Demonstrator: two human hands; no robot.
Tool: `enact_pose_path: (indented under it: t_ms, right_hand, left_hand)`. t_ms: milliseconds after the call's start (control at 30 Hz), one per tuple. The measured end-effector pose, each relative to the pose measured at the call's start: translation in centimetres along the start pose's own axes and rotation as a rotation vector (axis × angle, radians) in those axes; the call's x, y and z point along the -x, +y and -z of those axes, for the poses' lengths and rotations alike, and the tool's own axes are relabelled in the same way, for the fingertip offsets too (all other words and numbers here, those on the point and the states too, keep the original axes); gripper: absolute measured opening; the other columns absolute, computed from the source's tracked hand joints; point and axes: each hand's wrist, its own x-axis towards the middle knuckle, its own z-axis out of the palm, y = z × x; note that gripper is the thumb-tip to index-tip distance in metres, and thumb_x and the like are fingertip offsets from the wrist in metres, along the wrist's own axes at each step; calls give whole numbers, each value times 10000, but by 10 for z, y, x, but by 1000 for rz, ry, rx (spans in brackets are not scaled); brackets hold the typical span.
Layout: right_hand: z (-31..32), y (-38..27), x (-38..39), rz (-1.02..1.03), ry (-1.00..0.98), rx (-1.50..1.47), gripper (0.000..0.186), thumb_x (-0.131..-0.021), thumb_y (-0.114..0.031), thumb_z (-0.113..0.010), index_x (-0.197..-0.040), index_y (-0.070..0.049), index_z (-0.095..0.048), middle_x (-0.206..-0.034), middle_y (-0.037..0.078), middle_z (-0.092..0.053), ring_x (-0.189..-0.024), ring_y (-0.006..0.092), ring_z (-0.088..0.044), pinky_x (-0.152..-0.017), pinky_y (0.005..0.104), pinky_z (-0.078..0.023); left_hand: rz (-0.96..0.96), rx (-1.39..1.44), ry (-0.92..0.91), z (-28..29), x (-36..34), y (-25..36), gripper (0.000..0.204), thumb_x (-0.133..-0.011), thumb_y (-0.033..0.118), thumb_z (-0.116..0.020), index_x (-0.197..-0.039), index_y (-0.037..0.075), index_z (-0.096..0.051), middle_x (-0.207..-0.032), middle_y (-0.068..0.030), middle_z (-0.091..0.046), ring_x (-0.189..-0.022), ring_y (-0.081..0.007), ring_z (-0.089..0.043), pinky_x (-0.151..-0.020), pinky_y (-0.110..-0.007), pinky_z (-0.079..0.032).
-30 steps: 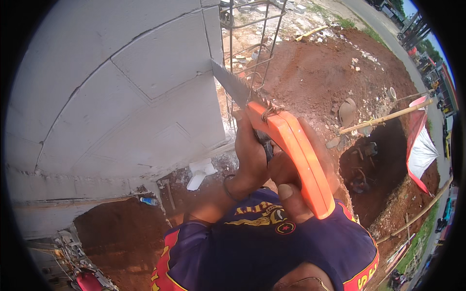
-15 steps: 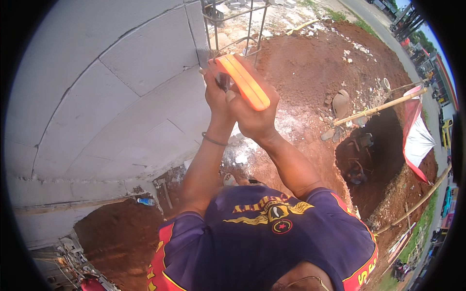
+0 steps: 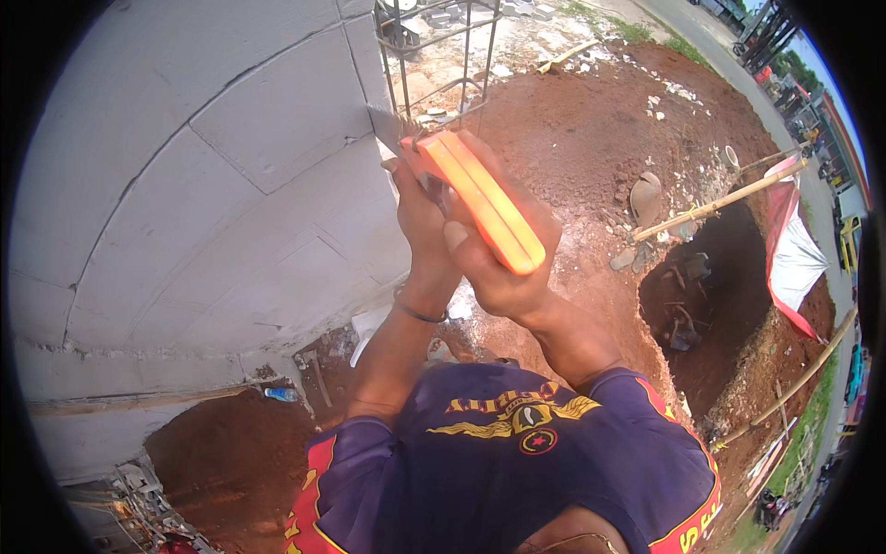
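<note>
Both hands clench one tool: the right hand (image 3: 503,268) wraps the long orange plastic handle of a hand saw (image 3: 480,198), and the left hand (image 3: 420,208) grips it just beside, nearer the blade. The grey metal blade (image 3: 386,127) now shows again (half a second ago it was hidden behind the handle), its tip touching the edge of the wall of large pale grey blocks (image 3: 212,185). The hands sit lower and farther right than before. Beyond stand a rusty rebar cage (image 3: 434,55) and red-brown dug earth (image 3: 600,138).
</note>
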Motion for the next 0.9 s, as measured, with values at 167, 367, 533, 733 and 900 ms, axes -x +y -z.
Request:
enact_pose_path:
  t_ms: [167, 367, 533, 733, 900]
  right_hand:
    - [-19, 15, -10, -129, -2, -43, 612, -803, -65, -610, -1372, 90, -450, -1157, 191, -643, -1001, 218, -632, -890, 287, -483]
    - [-16, 22, -12, 1, 71, -26, 572, -804, -11, -569, -1358, 100, -480, -943, 62, -655, -717, 57, -544, -684, 232, -458]
    - [-15, 13, -13, 26, 71, -12, 539, -812, -28, -581, -1330, 97, -501, -1008, 160, -681, -840, 180, -658, -760, 282, -521]
    - [-11, 19, -11, 85, 95, -39, 556, -791, -38, -590, -1326, 94, -516, -1138, 145, -662, -815, 127, -622, -756, 276, -506]
    - [29, -56, -8, 80, -236, 245, 501, -842, -114, -580, -1269, 142, -524, -1208, 237, -625, -1048, 275, -672, -904, 326, -524]
  left_hand:
    - [243, 72, -8, 18, 10, -5, 505, -1063, 487, -253, -1206, 79, -514, -1028, -8, -564, -975, -111, -559, -842, -282, -471]
    - [317, 370, 31, 22, -18, -27, 474, -1052, 512, -278, -1161, 118, -517, -970, 22, -552, -818, -68, -543, -724, -262, -474]
    - [397, 322, 112, -18, 27, 35, 493, -1040, 531, -290, -1186, 112, -506, -1000, -1, -567, -744, -81, -557, -614, -229, -471]
    - [227, 236, -6, 23, -14, -24, 460, -1057, 482, -283, -1174, 101, -511, -1062, -14, -542, -961, -115, -558, -823, -294, -500]
    - [317, 169, 84, -32, 43, 56, 509, -1046, 525, -259, -1180, 106, -514, -923, 3, -575, -714, -72, -533, -614, -238, -457]
